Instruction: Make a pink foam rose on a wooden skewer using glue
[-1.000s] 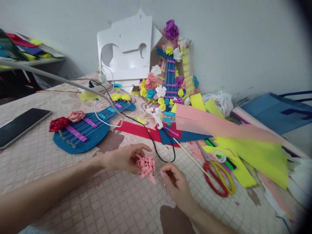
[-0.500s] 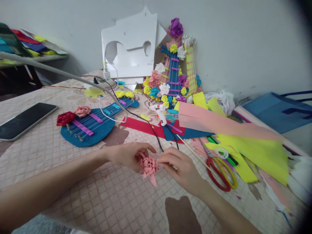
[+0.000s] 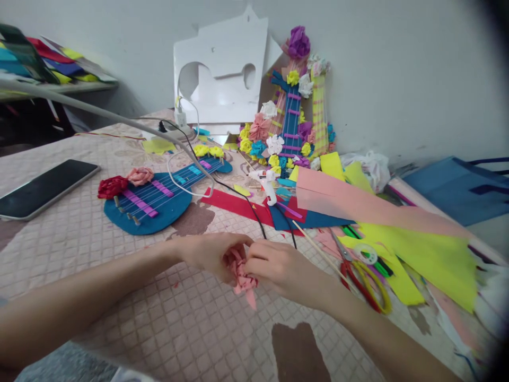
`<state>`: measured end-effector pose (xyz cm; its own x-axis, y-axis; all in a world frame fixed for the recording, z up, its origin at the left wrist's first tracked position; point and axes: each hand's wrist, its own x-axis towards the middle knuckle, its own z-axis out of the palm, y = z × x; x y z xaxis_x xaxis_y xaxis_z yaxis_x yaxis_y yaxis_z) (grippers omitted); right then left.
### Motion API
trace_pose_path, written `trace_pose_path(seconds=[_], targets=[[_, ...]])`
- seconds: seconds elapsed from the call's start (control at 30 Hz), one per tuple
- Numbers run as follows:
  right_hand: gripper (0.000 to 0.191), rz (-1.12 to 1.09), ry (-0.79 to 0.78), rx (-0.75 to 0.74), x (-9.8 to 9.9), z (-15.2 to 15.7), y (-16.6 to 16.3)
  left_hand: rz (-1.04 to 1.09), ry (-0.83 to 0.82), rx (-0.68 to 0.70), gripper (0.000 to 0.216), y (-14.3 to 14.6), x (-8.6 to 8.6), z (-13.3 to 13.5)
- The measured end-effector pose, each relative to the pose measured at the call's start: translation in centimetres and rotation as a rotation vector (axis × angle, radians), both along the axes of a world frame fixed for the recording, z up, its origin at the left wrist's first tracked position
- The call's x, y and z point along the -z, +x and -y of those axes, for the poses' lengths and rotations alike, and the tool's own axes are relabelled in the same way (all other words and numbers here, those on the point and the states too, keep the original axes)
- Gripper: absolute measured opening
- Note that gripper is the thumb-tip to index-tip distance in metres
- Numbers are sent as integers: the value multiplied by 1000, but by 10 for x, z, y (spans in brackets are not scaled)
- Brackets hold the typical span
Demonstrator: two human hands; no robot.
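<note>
A pink crepe paper flower (image 3: 243,276) is held just above the table, with a loose strip hanging from its lower side. My left hand (image 3: 212,255) curls round the flower from the left. From the right, the bent fingers of my right hand (image 3: 274,265) are closed on the flower's edge and cover part of it. Beyond my hands lies a blue guitar-shaped craft (image 3: 178,199) with white strings, purple bars and paper roses. A white glue gun (image 3: 267,185) stands behind my right hand, its black cord running toward my hands.
Scissors (image 3: 363,278), a tape roll (image 3: 365,253) and a wooden stick (image 3: 318,249) lie to the right, beside pink (image 3: 358,197) and yellow paper (image 3: 433,254). A phone (image 3: 47,185) lies left. Decorated paper instruments (image 3: 292,116) lean on the wall. A white cable (image 3: 119,112) crosses the upper left.
My right hand has moved left and in against the flower, now covering its right side. The view has shifted slightly, and my right forearm now overlaps the scissors' red handle.
</note>
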<state>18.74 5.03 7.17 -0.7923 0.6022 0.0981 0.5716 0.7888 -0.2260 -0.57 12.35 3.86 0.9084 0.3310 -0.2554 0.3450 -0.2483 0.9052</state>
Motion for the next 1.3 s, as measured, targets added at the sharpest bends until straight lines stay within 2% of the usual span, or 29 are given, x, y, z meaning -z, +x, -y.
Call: trace_pose_path(seconds=[0.23,0.53,0.67,0.8,0.97,1.07,1.2,1.3], targets=[[15,94,52,-141,-10,-7,-8,41,37,-12,52,-2,3,0],[17,-3,-48,11,-15,-4,-4,42,-112,6,53,-4,2,-2],[17,-9,-81,-30,-12,-4,-3,60,-161,2,50,-4,4,-3],[15,27,-43,-78,-10,-6,-4,96,-241,14,48,-4,7,-3],[15,51,6,-94,-11,-7,-8,124,-256,19,46,-4,8,-4],[17,-63,20,27,-11,-8,-4,97,-249,33,49,-5,7,-4],[13,-420,43,319,-6,-8,11,50,-176,7,66,-7,7,-5],[9,-707,10,570,7,-1,20,58,-177,30,67,-9,8,-6]])
